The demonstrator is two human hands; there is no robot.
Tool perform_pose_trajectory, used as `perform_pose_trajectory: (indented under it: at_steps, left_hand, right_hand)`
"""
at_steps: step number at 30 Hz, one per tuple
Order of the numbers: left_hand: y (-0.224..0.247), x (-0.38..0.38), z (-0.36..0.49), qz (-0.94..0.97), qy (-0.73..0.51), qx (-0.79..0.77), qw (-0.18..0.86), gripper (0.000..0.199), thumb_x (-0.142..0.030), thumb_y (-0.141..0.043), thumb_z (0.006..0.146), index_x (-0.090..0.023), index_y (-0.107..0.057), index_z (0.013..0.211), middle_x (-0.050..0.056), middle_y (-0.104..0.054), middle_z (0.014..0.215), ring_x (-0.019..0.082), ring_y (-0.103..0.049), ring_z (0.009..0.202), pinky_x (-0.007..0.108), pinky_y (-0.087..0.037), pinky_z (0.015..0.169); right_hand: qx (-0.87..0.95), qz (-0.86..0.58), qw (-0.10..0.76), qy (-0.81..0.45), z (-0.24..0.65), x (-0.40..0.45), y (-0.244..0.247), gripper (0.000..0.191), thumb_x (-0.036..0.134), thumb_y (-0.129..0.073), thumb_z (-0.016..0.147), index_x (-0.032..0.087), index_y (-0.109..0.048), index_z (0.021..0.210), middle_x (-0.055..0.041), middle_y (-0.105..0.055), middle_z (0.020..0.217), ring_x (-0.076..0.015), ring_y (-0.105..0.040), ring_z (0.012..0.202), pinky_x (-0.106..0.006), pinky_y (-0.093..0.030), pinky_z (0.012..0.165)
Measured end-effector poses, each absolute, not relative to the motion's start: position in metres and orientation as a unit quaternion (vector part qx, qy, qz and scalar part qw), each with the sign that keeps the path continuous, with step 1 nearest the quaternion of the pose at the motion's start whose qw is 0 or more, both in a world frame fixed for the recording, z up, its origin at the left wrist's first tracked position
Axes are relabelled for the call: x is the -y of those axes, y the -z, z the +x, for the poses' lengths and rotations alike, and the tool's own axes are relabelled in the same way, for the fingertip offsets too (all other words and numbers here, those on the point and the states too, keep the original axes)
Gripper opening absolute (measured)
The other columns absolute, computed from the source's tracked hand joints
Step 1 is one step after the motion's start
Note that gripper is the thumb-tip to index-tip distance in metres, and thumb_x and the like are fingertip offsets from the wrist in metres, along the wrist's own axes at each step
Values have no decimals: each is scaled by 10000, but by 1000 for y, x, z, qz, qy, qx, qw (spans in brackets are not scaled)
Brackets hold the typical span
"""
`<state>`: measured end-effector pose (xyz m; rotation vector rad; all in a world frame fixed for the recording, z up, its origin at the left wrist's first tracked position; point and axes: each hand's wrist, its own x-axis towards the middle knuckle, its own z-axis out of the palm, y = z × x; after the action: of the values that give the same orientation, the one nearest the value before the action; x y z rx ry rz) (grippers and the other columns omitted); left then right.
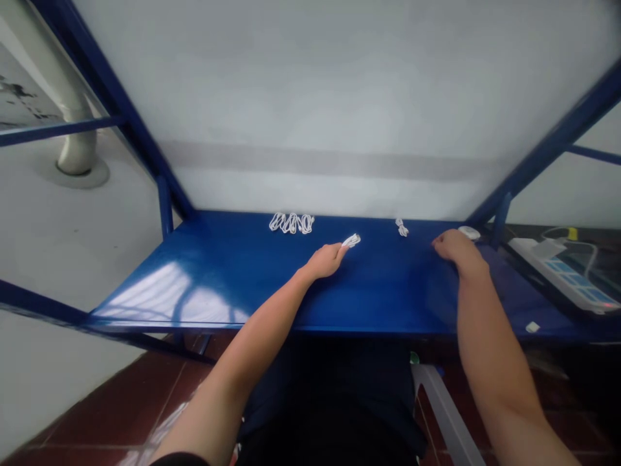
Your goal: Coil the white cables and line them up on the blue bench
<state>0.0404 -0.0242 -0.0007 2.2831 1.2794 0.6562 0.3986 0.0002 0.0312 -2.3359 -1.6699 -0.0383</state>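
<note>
My left hand (326, 260) is closed on a coiled white cable (352, 240), which sticks out past the fingertips above the blue table. Farther right, my right hand (455, 247) is closed with its fingers curled down near the tabletop. Whatever it may hold is hidden. Just left of that hand lies another bundled white cable (402, 227), apart from the fingers. Three coiled white cables (292, 223) sit side by side along the back edge, left of my left hand.
The blue tabletop (233, 272) meets a pale wall. A white round object (469, 233) sits behind my right hand. A power strip (565, 275) with a plugged-in adapter lies at far right. A small white piece (532, 327) rests near the front edge. Blue frame bars flank the table.
</note>
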Motion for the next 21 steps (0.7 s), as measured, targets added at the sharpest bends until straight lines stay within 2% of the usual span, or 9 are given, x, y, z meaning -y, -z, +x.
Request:
perform_pose_trajectory:
  at_steps: [2,4,6,8,10,12,16,21]
  left_hand:
    - [0,25,42,827,-234,-461,222,456,-450,-260,996,-182,-581,814,47,-615,724,180,-538,633,261,-331,583]
    - [0,26,42,827,-234,-459,225,447,-446,-261,994,-185,-566,797,40,-601,707,174,-520,616,261,-323,576]
    - [0,25,42,824,-243,-455,233,440,-445,-264,991,-188,-540,765,30,-578,685,165,-495,599,263,-313,568]
    - [1,25,41,820,-263,-443,249,436,-446,-264,988,-192,-505,730,20,-555,669,154,-474,594,263,-311,569]
    - [2,24,42,810,-289,-428,278,434,-446,-261,986,-194,-467,699,7,-521,646,141,-451,587,260,-317,568]
    - [3,24,44,793,-320,-409,318,433,-453,-263,983,-194,-432,680,-6,-477,621,125,-420,571,254,-321,561]
    - [4,24,50,723,-388,-360,444,412,-501,-310,964,-199,-385,693,-41,-379,580,86,-338,502,229,-297,498]
    - [-2,24,49,609,-390,-308,618,425,-551,-319,955,-224,-296,685,-87,-231,533,50,-199,401,197,-172,395]
  right_hand:
    - [554,-823,124,0,395,4,-40,225,57,-594,673,141,-770,787,-152,-734,841,-276,-694,817,-344,-512,769]
    - [537,-829,155,4,390,9,-45,274,47,-582,680,131,-774,857,-162,-736,896,-290,-688,879,-356,-509,801]
    - [524,-823,219,6,383,13,-46,281,58,-576,703,113,-769,898,-168,-735,902,-290,-683,896,-366,-508,816]
    - [518,-797,309,-27,368,16,-45,262,103,-587,738,101,-759,935,-154,-735,869,-261,-685,833,-357,-517,786]
    - [525,-737,405,-131,342,17,-43,255,182,-624,760,109,-743,973,-116,-731,817,-212,-674,711,-329,-528,703]
    - [545,-653,467,-241,308,16,-40,238,218,-685,725,118,-737,935,-84,-723,788,-171,-649,641,-305,-524,667]
    - [590,-524,489,-372,235,7,-30,161,259,-730,686,137,-713,788,-32,-683,686,-133,-604,607,-279,-495,646]
    - [538,-387,489,-568,195,5,-15,165,266,-768,611,154,-666,676,-1,-658,653,-133,-605,660,-266,-475,667]
